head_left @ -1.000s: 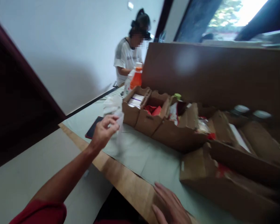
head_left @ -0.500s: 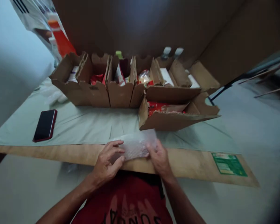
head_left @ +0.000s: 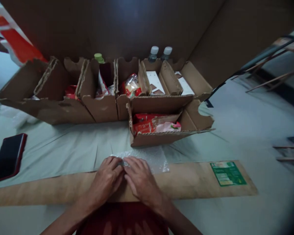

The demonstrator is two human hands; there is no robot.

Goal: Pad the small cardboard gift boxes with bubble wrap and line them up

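At the near edge of the table (head_left: 186, 178), left hand (head_left: 108, 176) and right hand (head_left: 142, 179) meet, fingers bent over the left end of clear bubble wrap (head_left: 156, 160); whether they're pinching it, I can't tell! The sheet lies across green cloth (head_left: 71, 148) and wooden edge, just nearer than an open carton (head_left: 154, 139) holding red packets (head_left: 145, 124). Phone (head_left: 9, 157) at left, cardboard bins (head_left: 101, 111) lined up on the far side.

A dark phone (head_left: 8, 158) lies before cardboard bins (head_left: 103, 111), two white-capped bottles (head_left: 154, 51) behind.
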